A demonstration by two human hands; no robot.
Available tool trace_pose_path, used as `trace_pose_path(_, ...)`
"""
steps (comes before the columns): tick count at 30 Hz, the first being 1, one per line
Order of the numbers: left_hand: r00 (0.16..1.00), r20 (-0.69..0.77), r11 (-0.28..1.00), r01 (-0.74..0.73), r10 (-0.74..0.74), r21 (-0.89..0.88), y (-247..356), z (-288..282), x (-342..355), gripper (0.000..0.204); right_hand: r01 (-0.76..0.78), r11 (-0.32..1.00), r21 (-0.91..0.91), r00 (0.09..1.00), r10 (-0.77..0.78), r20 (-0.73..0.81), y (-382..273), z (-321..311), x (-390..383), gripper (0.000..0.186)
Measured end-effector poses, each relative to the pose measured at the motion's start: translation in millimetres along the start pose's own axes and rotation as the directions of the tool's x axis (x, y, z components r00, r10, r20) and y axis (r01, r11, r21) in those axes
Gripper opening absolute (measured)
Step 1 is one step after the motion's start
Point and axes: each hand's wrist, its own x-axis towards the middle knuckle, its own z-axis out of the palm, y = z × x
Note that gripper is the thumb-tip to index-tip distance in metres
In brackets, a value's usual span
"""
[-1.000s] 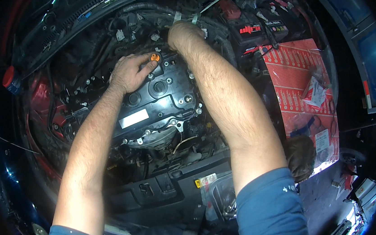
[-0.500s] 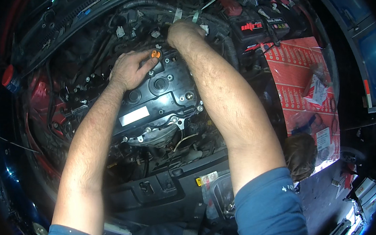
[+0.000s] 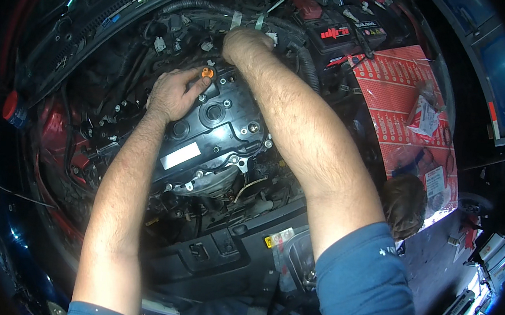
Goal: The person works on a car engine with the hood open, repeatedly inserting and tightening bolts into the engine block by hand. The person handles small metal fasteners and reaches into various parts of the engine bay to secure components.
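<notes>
My left hand (image 3: 173, 94) lies over the far left part of a black plastic engine cover (image 3: 232, 116). Its thumb and forefinger are closed on a small round orange plastic part (image 3: 208, 73), whose kind I cannot make out. Past the far edge of the same cover reaches my right hand (image 3: 245, 42), next to dark hoses and wiring. Its fingers drop out of sight behind the hand and wrist, so what they touch is hidden. A blank-looking white label (image 3: 181, 156) is stuck to the cover's near side.
A black battery (image 3: 343, 35) sits at the far right. Beside it, a red-and-white printed sheet (image 3: 386, 91) carries a small box (image 3: 425, 116) and plastic bags. A ribbed hose (image 3: 309, 69) runs near my right forearm. The black front panel (image 3: 239, 235) crosses the near side.
Both hands keep nearly the same places. The whole view has shifted very slightly; the left hand stays at the orange part.
</notes>
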Motion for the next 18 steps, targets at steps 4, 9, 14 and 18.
trace_pose_path(4,0.998,-0.048,1.0,-0.029,0.029,-0.001,3,0,-2,0.056,0.002,0.999,-0.049,1.0,-0.001,0.03,1,0,4,0.037)
trace_pose_path(9,0.999,-0.039,1.0,-0.016,0.016,-0.01,6,-3,-4,0.056,0.002,0.999,-0.053,0.999,-0.001,0.034,1,1,9,0.04)
trace_pose_path(14,0.999,-0.033,1.0,-0.024,0.024,-0.007,6,-4,-3,0.054,0.038,0.996,-0.081,0.999,-0.038,0.001,3,4,13,0.037)
trace_pose_path(18,1.0,-0.025,1.0,-0.017,0.017,-0.002,3,-2,-3,0.054,0.041,0.995,-0.086,0.999,-0.04,0.012,3,6,15,0.037)
